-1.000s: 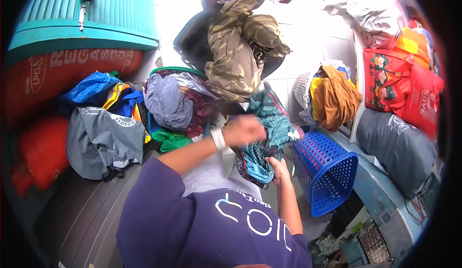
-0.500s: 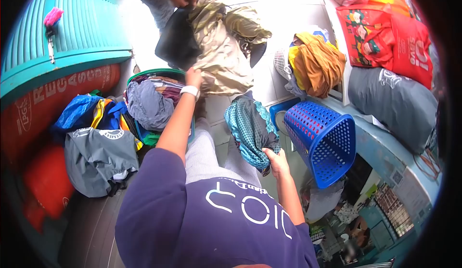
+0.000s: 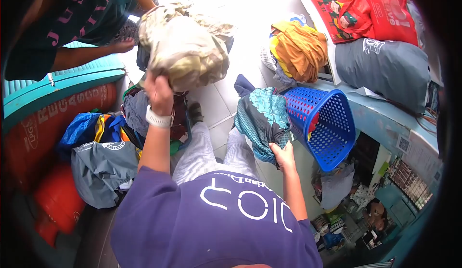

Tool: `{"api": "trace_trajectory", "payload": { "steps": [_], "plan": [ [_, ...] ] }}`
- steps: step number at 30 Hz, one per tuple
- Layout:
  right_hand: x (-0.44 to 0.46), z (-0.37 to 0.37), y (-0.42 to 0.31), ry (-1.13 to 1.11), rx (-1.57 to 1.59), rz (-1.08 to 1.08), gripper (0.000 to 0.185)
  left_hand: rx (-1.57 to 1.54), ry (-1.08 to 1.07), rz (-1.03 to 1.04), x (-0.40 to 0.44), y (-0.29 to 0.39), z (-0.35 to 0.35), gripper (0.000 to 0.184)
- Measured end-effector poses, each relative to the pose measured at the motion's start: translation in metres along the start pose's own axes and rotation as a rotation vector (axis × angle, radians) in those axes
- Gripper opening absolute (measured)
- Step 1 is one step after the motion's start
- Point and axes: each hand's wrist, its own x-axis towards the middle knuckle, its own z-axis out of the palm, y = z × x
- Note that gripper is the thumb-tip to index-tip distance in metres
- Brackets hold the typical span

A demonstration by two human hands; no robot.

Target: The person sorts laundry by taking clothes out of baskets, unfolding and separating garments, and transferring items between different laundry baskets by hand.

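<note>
A bundle of camouflage cloth (image 3: 190, 51) hangs in front of me at the upper middle. My left hand (image 3: 159, 94), with a pale watch on the wrist, has its fingers closed at the bundle's lower left edge; some blur softens the fingertips. Bunched teal and dark patterned cloth (image 3: 264, 118) is gripped at its lower right by my right hand (image 3: 284, 156). Right beside this cloth lies a blue perforated basket (image 3: 320, 123) on its side, its opening towards me, with something red and yellow partly visible inside.
Another person's arm (image 3: 91, 56) reaches in from the upper left. A basket of clothes (image 3: 137, 109) and a grey bag (image 3: 105, 171) stand left, near a red tank (image 3: 57, 109). Orange-brown cloth (image 3: 303, 51) tops a white basket. Red bags (image 3: 363, 10) lie upper right.
The camouflage bundle and my left hand have moved left. The other person has come further into view at upper left. My right hand keeps hold of the teal cloth, now nearer the blue basket.
</note>
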Motion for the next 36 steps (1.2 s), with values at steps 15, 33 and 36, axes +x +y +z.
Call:
{"api": "trace_trajectory", "payload": {
  "steps": [15, 33, 36],
  "plan": [
    [-0.132, -0.086, -0.057, 0.074, 0.255, -0.098, 0.043, -0.002, -0.221, -0.885, -0.084, -0.181, 0.047, 0.089],
    [-0.232, -0.337, -0.112, 1.489, 0.341, -0.643, 0.045, -0.437, -0.418, -0.067, -0.069, -0.03, 0.066, 0.034],
    [-0.154, -0.332, -0.114, 1.493, 0.189, -0.332, 0.05, -0.516, -0.473, -0.007, -0.083, 0.068, 0.078, 0.039]
  ]
}}
